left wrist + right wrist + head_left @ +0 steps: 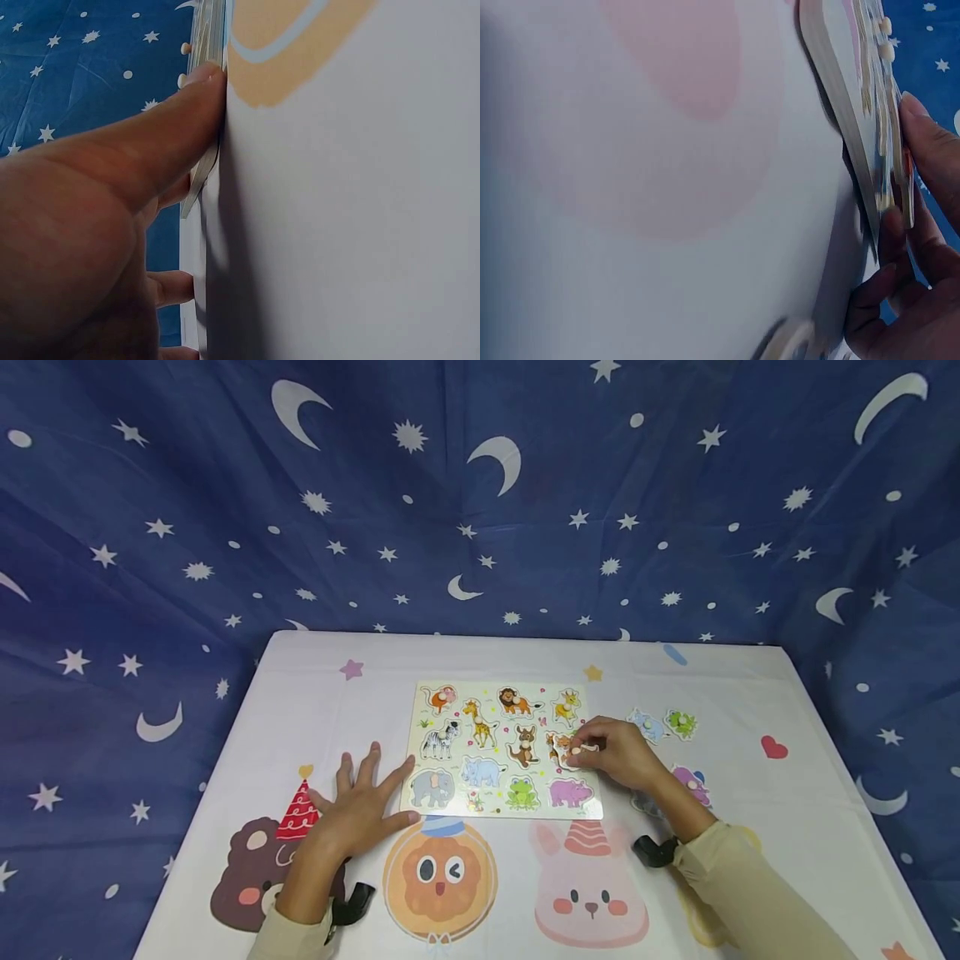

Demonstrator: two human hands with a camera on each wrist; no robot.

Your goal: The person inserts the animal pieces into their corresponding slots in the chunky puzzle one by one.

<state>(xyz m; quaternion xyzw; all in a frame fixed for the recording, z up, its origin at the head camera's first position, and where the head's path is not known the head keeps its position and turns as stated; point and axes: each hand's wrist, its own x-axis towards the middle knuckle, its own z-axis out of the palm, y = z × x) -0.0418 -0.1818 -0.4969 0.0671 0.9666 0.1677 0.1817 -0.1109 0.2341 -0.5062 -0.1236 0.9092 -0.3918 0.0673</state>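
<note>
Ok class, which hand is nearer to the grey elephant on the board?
Left. The left hand is at the left edge of the board, beside the elephant; the right hand is at the opposite side, pinching an animal piece.

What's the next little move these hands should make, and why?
Probably the right hand should ease the orange animal piece down onto the board: it's pinched just above the surface, over what looks like matching orange artwork, while the left hand touches the board's edge.
</note>
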